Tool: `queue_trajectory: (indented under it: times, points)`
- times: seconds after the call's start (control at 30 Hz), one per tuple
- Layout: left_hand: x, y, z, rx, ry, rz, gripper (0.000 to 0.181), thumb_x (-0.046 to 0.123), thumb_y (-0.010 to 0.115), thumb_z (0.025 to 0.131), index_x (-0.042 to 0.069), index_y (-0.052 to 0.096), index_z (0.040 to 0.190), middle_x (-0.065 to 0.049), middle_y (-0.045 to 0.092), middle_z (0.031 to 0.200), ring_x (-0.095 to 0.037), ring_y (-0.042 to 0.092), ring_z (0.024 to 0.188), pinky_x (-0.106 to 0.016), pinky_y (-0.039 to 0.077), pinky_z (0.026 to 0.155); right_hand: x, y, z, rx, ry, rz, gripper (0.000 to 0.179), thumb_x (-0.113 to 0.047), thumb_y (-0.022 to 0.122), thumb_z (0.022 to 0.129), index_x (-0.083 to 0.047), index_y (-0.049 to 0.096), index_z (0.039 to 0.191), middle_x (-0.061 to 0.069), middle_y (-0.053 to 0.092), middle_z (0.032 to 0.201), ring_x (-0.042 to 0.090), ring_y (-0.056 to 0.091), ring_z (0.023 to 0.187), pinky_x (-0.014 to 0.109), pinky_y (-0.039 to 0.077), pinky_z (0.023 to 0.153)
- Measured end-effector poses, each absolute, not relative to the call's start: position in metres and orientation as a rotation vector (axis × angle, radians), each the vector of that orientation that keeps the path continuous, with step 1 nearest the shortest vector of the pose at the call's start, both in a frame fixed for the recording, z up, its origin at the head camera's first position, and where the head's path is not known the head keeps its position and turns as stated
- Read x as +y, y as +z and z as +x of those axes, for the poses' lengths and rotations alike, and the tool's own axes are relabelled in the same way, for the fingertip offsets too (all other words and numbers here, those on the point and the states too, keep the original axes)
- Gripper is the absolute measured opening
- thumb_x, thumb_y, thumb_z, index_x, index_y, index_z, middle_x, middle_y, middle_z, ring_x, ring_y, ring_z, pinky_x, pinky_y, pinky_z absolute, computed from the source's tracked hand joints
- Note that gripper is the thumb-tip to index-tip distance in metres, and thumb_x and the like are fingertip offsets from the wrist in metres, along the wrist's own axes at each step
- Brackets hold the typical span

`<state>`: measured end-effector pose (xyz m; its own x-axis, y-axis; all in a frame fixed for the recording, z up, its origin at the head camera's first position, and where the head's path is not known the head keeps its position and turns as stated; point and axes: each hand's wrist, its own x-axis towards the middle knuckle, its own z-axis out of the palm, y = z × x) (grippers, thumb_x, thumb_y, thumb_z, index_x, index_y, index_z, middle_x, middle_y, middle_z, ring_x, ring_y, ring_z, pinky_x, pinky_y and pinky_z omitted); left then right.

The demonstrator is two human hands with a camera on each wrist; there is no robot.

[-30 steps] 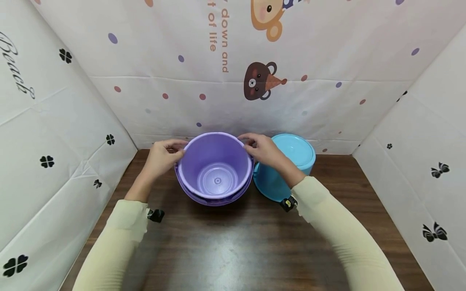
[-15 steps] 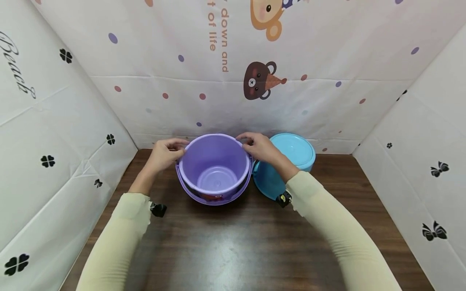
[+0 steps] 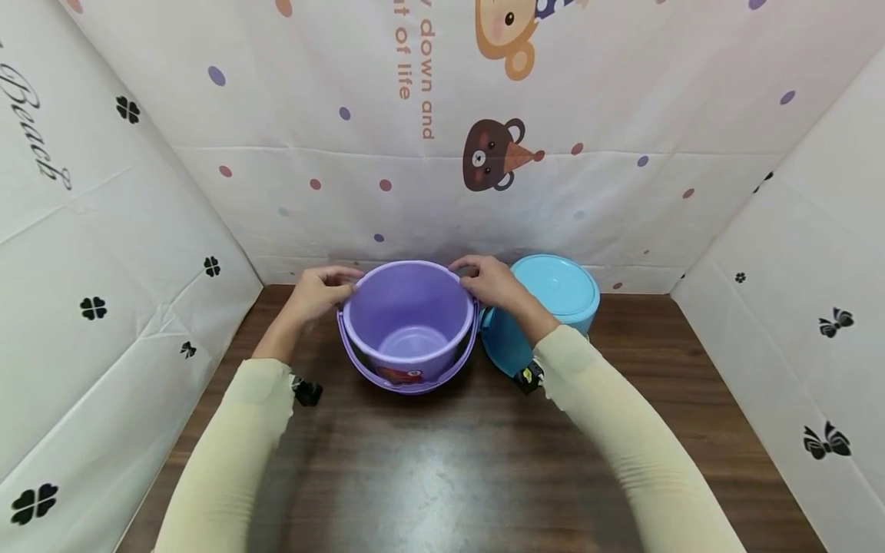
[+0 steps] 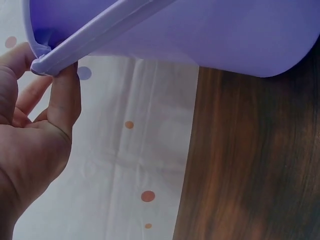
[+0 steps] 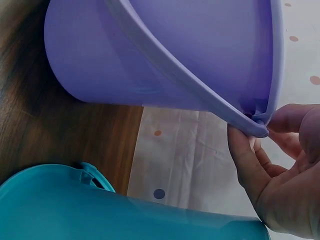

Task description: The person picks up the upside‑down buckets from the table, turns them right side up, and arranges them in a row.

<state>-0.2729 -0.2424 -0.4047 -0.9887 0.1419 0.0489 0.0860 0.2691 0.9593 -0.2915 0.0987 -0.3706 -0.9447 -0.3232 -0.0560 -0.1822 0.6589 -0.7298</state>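
A purple bucket (image 3: 408, 311) is at the back middle of the table, its mouth facing up and toward me. Its purple handle (image 3: 408, 386) hangs down in front, and a red label (image 3: 399, 375) shows on its front wall. My left hand (image 3: 316, 296) pinches the bucket at the left rim, by the handle's joint. On the opposite side my right hand (image 3: 494, 284) grips the rim by the other joint, thumb and fingers around it in the right wrist view. Whether the bucket's base touches the table is hidden.
Right beside the purple bucket, under my right forearm, a blue bucket (image 3: 555, 286) stands upside down, its wide rim (image 5: 35, 175) low on the table. A patterned sheet (image 3: 401, 200) rises close behind both. Brown wooden tabletop (image 3: 429, 476) lies in front.
The purple bucket has tipped more upright, so its front wall and red label now show below the rim. Both hands moved slightly with it, keeping their hold.
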Motion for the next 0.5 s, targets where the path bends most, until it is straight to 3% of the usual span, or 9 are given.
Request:
queue_trajectory:
  times: [0.07,0.2,0.37,0.5]
  points:
    - [-0.241,-0.406,-0.276,2.452,1.859,0.218,0.035,0.003,0.068,0.094,-0.004,0.069,0.128,0.004,0.065,0.08,-0.008,0.061,0.072,-0.023,0.056,0.062,0.1,-0.371,-0.292,2.689,-1.165,-0.391,0.036,-0.014,0.055,0.099,-0.02,0.069,0.131,0.013,0.07,0.106,0.017,0.061,0.063,0.042,0.061,0.063]
    - [-0.239,-0.407,-0.278,2.464,1.852,0.204,0.035,0.006,0.069,0.095,-0.003,0.068,0.129,0.006,0.065,0.081,-0.006,0.06,0.072,-0.022,0.055,0.06,0.099,-0.374,-0.29,2.748,-1.141,-0.385,0.035,-0.015,0.054,0.1,-0.019,0.069,0.132,0.011,0.07,0.104,0.018,0.061,0.068,0.037,0.058,0.064]
    - [-0.236,-0.399,-0.269,2.524,1.81,0.162,0.037,0.01,0.069,0.098,-0.001,0.067,0.133,-0.007,0.072,0.099,-0.005,0.06,0.072,-0.022,0.055,0.06,0.097,-0.378,-0.285,2.812,-1.129,-0.391,0.033,-0.019,0.052,0.104,-0.021,0.067,0.134,0.008,0.068,0.099,0.022,0.059,0.076,0.033,0.049,0.065]
    - [-0.24,-0.405,-0.266,2.644,1.759,0.223,0.042,0.018,0.068,0.1,0.002,0.064,0.138,-0.021,0.069,0.121,-0.001,0.064,0.08,-0.02,0.057,0.063,0.098,-0.382,-0.276,2.786,-1.205,-0.396,0.039,-0.025,0.052,0.106,-0.02,0.059,0.143,0.01,0.069,0.125,0.026,0.068,0.107,0.042,0.057,0.089]
